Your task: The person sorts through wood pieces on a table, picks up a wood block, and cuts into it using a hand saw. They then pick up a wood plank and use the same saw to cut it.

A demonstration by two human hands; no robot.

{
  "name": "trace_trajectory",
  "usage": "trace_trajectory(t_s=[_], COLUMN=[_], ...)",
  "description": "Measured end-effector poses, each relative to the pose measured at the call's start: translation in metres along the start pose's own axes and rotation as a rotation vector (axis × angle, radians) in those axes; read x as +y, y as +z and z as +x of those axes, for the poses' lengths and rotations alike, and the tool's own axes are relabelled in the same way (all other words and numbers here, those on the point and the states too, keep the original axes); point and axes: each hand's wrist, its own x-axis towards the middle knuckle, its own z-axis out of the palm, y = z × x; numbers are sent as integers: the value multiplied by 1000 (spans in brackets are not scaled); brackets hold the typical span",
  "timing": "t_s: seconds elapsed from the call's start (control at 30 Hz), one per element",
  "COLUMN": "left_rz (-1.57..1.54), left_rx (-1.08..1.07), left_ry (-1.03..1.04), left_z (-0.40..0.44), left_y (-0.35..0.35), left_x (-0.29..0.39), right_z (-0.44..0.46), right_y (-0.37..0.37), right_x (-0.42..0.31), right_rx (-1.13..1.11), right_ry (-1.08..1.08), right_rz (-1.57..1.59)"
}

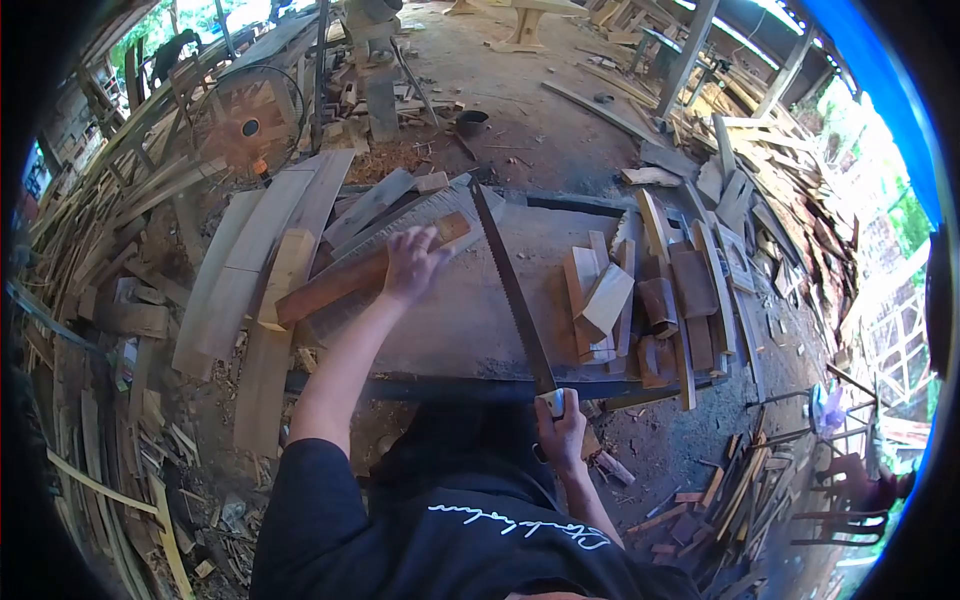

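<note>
Left stands a caged fan (250, 127); right, blue sheeting (888, 95) and perhaps a chair (850, 516).

1. We see a saw (515, 290) with a dark grey blade and a pale, off-white grip (548, 402).
2. We see reddish brown on the beam (335, 287), lightening to tan toward its far end.
3. Our worktop (430, 335) is a dull, dusty brown with a blackish near edge.
4. We find the left planks (245, 250) greyish tan, crossed by a thin dark line.
5. We note a pale yellow block (607, 300) near a dark red-brown one (692, 285).
6. Our shirt (440, 550) is black with white script.
7. Above us, the tarp (890, 90) is vivid blue.
</note>
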Motion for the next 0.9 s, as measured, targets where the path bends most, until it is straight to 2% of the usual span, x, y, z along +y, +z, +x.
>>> trace_trajectory(t_s=[0.13, 0.2, 0.23, 0.3, 0.33, 0.4, 0.5, 0.6, 0.7, 0.9], left_rz=[-52, -28, -28, 3, 5, 101, 49, -81, -78, 33], left_rx=[-11, -1, 1, 22, 29, -125, -205, -270, -176, -154], left_ry=[67, -187, -190, -408, -414, -456, -490, -460, -374, -244], left_z=[-9, -5, -1, 7, 8, 9, 12, 16, 13, 10], left_y=[-17, -24, -26, -29, -25, -17, -16, -26, -35, -35], left_x=[9, 6, 5, -1, -6, -14, -13, -5, 10, 12], right_z=[-1, -1, -2, -3, -3, -4, -6, -8, -7, -6], right_y=[-4, -5, -4, -3, -2, -2, -2, -3, -6, -7], right_x=[-4, -4, -3, -1, -1, -3, -5, -6, -12, -12], right_rx=[-39, -31, -33, -28, -32, -22, -21, -25, -40, -6], right_ry=[100, 93, 90, 99, 91, 76, 78, 101, 130, 58], right_rz=[42, 65, 63, 57, 55, 34, 33, 34, 63, 48])
